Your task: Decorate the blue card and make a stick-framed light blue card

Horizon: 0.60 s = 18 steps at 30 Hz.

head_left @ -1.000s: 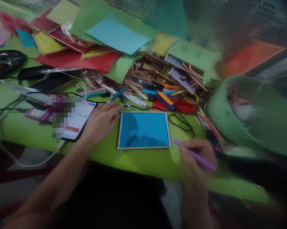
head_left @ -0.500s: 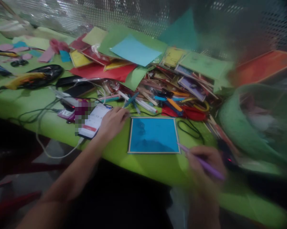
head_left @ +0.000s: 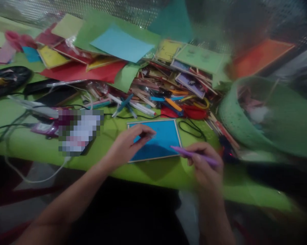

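Observation:
A blue panel (head_left: 163, 136) with a thin pale wooden border lies on the green tabletop in front of me. Over its left part hovers my left hand (head_left: 129, 144), fingers bent and thumb a little apart, with nothing visible in it; whether it touches the panel I cannot tell. My right hand (head_left: 206, 158) grips a purple pen (head_left: 194, 154) at the panel's right edge. The pen's tip points left over the blue surface. A phone (head_left: 80, 132), partly blurred out, lies left of my left hand with a white cable plugged in.
Pens and markers (head_left: 133, 105), scissors (head_left: 198, 102) and wooden sticks (head_left: 145, 97) are heaped behind the panel. Coloured sheets (head_left: 122, 44) pile up further back. A green basin (head_left: 235, 115) holding scraps stands at right. A loop of black cord (head_left: 191, 131) lies beside the panel.
My left hand has moved right, from beside the phone to over the blue panel. The right hand with the pen has come slightly up and left, its tip now over the panel. The view has shifted right.

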{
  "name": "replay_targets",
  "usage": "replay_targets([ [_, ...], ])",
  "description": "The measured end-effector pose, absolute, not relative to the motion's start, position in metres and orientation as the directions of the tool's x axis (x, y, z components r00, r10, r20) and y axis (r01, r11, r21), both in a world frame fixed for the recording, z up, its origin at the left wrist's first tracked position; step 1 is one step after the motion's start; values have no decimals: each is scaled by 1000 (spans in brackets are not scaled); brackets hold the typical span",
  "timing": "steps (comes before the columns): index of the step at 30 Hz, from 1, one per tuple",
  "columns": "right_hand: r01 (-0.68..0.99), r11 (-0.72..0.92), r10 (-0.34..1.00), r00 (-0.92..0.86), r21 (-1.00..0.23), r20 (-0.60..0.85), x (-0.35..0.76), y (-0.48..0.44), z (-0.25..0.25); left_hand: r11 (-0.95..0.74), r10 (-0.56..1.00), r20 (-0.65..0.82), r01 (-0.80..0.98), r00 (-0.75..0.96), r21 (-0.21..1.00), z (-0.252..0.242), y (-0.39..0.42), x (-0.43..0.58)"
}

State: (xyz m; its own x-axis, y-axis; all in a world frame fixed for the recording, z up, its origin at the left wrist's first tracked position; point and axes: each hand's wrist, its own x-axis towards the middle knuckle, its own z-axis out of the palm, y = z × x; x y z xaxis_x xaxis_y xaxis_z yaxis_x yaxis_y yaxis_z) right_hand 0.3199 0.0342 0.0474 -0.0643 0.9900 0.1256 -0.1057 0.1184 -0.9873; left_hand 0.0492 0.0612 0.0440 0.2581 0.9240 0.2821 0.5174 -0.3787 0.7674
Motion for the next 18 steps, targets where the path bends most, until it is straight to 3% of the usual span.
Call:
replay_targets([
  [18,-44,82,993,-85,-996,85,316,34,59,-493,840,268,458,471,740,52,57,79],
])
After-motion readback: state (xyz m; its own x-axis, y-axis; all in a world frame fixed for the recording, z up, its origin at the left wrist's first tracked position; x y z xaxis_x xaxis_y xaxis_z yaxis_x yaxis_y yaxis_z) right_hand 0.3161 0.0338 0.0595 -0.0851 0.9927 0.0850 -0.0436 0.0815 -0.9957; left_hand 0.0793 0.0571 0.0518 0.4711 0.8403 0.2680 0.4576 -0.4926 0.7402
